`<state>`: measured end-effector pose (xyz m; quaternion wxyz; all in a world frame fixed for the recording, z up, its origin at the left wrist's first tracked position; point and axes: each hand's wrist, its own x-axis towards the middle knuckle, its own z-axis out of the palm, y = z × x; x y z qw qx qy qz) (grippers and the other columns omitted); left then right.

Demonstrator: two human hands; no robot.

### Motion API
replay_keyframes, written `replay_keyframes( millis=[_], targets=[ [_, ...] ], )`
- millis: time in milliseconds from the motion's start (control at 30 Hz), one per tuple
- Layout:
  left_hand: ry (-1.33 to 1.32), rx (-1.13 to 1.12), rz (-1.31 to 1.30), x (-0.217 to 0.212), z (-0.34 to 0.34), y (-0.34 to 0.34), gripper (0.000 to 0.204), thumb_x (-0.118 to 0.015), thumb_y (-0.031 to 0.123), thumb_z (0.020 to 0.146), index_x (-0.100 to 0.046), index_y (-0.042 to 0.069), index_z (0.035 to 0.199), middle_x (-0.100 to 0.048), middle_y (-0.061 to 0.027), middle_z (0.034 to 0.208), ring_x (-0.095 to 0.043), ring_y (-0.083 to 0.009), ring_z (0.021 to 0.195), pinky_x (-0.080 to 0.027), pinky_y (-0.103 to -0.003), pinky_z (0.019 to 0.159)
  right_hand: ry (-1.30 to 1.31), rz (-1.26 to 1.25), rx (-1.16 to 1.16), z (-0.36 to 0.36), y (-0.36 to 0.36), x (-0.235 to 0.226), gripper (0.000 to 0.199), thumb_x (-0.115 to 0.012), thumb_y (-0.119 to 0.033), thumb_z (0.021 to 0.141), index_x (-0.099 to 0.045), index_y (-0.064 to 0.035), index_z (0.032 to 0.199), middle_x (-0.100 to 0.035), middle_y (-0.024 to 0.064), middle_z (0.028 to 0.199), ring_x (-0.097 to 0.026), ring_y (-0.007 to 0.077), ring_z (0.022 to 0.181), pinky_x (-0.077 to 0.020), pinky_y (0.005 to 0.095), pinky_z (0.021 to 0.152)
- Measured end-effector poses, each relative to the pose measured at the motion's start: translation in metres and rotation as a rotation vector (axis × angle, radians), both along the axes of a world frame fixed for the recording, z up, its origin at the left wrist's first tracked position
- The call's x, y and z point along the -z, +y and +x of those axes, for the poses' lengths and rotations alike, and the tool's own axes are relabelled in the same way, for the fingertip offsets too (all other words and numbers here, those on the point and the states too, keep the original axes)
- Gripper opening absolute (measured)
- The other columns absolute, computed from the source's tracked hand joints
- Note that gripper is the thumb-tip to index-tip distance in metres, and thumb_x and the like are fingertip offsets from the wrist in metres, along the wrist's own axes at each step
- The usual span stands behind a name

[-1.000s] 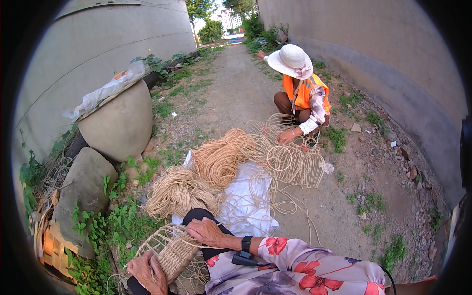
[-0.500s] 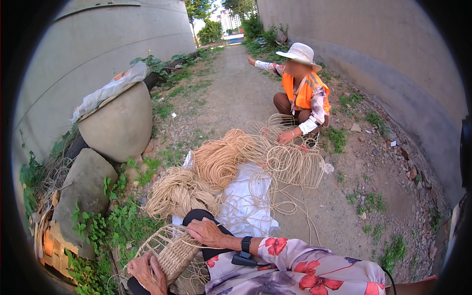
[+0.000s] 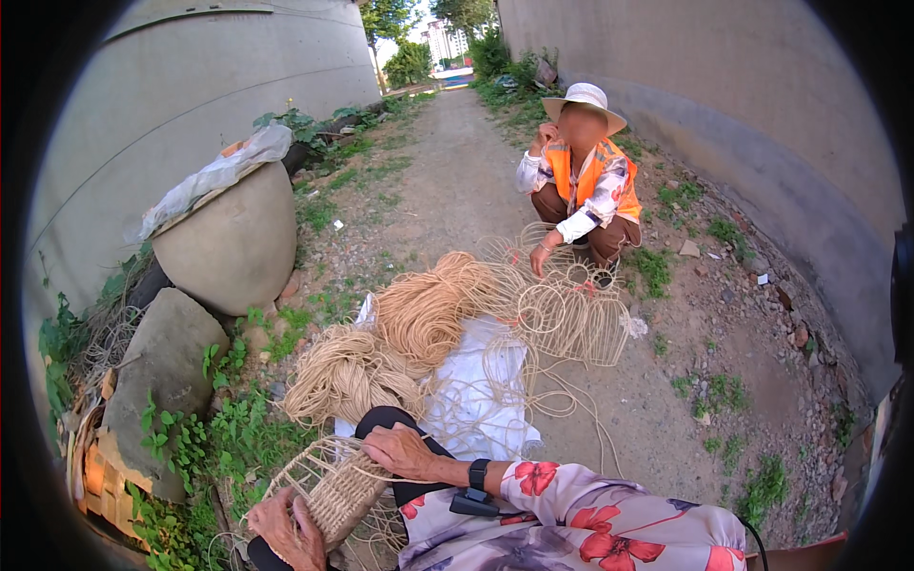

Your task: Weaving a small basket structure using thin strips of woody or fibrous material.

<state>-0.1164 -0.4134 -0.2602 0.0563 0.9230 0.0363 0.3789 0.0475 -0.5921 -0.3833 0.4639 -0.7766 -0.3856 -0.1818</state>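
Note:
A partly woven basket of pale cord rests across my lap, its bare ribs showing on the far left side and tight weave on the near side. My left hand grips its lower left end, thumb lying over the weave. At the upper right edge, my right hand is closed on the basket, fingers bent over the rim. A loose strand trails to the right from under that hand. Just beyond lie a bundle of pale cord and a larger tan bundle.
White sheeting lies beneath the bundles. Opposite, a person in an orange vest squats behind several wire-like cord frames. A big covered pot and a broken stone piece stand left. Walls flank the dirt path.
The other person has drawn the outstretched arm in, hand now raised beside the head, and lifted the other hand slightly off the frames. My hands and the basket have barely moved.

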Motion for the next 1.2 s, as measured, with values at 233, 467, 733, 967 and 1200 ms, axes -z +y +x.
replay_keyframes(
  millis=[233,467,733,967,1200],
  targets=[
    [0.005,0.036,-0.041,0.001,-0.001,0.001,0.015,-0.059,0.01,0.085,-0.063,0.003,0.099,-0.059,-0.0126,0.09,-0.053,-0.0325,0.09,-0.036,-0.044,0.092,-0.005,0.011,0.002,-0.001,0.0,-0.001,0.016,-0.053,-0.023,0.093,-0.062,-0.0106,0.09,-0.056,0.0062,0.08,-0.057,0.026,0.074,-0.0392,0.0382,0.067],
    [0.032,0.032,-0.164,-0.006,-0.002,-0.007,0.012,-0.061,0.01,0.084,-0.067,0.005,0.094,-0.061,-0.0138,0.087,-0.051,-0.0325,0.091,-0.037,-0.044,0.089,0.003,0.001,-0.006,-0.001,-0.001,-0.004,0.017,-0.052,-0.024,0.093,-0.062,-0.0105,0.09,-0.056,0.0071,0.08,-0.057,0.0263,0.076,-0.0396,0.0386,0.068],
    [0.073,-0.017,-0.233,-0.009,0.004,-0.019,0.01,-0.063,0.01,0.082,-0.068,0.007,0.09,-0.059,-0.0132,0.077,-0.05,-0.0309,0.084,-0.037,-0.042,0.082,0.046,-0.101,-0.034,0.007,-0.002,-0.002,0.02,-0.051,-0.025,0.093,-0.062,-0.0095,0.087,-0.058,0.0091,0.08,-0.06,0.0291,0.075,-0.0415,0.0411,0.068],
    [0.124,0.032,-0.158,0.01,0.011,-0.016,0.014,-0.067,0.008,0.077,-0.07,0.009,0.09,-0.052,-0.0094,0.064,-0.048,-0.0281,0.072,-0.035,-0.04,0.077,-0.102,-0.414,-0.149,0.027,0.0,-0.008,0.019,-0.053,-0.019,0.085,-0.064,-0.0045,0.082,-0.066,0.0169,0.077,-0.066,0.0366,0.071,-0.0494,0.0506,0.063],
    [0.103,0.099,-0.249,0.007,-0.001,-0.022,0.021,-0.068,0.007,0.075,-0.068,0.009,0.096,-0.05,-0.0059,0.063,-0.047,-0.0233,0.067,-0.034,-0.038,0.077,0.127,-0.489,-0.124,0.022,0.001,-0.021,0.022,-0.054,-0.022,0.085,-0.064,-0.0027,0.083,-0.066,0.0172,0.085,-0.064,0.0378,0.082,-0.048,0.0505,0.073]
  ],
)
